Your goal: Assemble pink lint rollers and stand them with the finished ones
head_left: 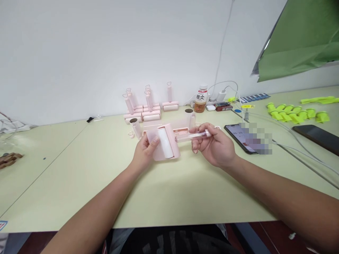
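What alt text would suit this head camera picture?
Two bare hands hold a pink lint roller above a pale green table: left hand on its case, right hand gripping the clear handle.

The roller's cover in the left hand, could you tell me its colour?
Pale pink cover, with a white roll; head view.

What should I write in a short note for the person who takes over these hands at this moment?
Left hand: grips the pink roller housing, thumb on its white roll.
Right hand: holds the clear pink handle, whose end meets the housing's side.
Finished rollers stand at the back of the table; loose tubes lie just behind the hands.
Done: handle lined up at the housing.
Left: whether it is fully seated cannot be seen.
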Available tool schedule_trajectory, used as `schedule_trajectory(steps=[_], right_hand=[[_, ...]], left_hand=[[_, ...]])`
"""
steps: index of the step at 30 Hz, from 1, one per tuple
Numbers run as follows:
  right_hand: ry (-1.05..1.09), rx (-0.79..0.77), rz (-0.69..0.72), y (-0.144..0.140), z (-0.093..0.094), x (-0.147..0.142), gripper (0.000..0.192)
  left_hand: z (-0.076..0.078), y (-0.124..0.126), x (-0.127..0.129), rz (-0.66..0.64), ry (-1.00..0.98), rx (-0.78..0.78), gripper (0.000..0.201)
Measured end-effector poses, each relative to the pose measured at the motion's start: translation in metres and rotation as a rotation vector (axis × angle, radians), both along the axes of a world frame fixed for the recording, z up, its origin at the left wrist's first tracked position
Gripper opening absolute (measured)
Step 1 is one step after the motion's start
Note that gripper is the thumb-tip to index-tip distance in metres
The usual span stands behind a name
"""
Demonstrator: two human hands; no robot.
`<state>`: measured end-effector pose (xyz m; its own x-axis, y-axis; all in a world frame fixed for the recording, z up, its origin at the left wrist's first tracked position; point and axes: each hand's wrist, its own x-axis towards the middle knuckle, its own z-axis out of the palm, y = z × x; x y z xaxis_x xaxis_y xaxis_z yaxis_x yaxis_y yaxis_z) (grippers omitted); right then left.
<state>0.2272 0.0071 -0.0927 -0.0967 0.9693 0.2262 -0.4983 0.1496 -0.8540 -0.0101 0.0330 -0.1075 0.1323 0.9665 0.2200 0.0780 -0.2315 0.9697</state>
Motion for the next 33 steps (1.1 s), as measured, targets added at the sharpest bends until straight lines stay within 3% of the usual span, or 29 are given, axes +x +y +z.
schedule_trajectory(steps=[10,16,20,23,25,27,30,33], right_hand=[[-0.026,-0.033,0.179,-0.004,-0.005,-0.014,0.026],[-0.242,0.202,0.095,-0.013,0.002,-0.015,0.024],[-0.372,0.299,-0.082,-0.002,0.034,-0.016,0.025],[-0.507,0.439,-0.328,0.038,0.075,-0.016,0.026],[-0.615,0.519,-0.482,0.081,0.099,-0.016,0.024],[-0.776,0.495,-0.564,0.128,0.113,-0.016,0.021],[-1.060,0.355,-0.643,0.192,0.113,-0.017,0.022],[-1.398,0.271,-0.671,0.233,0.097,-0.022,0.020]], left_hand=[[-0.004,-0.009,0.008,-0.100,-0.129,-0.195,0.054],[0.000,-0.007,0.011,-0.096,-0.311,-0.451,0.061],[-0.007,0.002,0.010,-0.147,-0.339,-0.526,0.070],[-0.015,0.005,0.010,-0.153,-0.222,-0.473,0.062],[-0.019,0.003,0.012,-0.160,-0.127,-0.427,0.057],[-0.021,0.001,0.014,-0.190,-0.049,-0.365,0.053],[-0.022,-0.002,0.016,-0.227,0.032,-0.317,0.044],[-0.020,-0.004,0.016,-0.230,0.076,-0.331,0.036]])
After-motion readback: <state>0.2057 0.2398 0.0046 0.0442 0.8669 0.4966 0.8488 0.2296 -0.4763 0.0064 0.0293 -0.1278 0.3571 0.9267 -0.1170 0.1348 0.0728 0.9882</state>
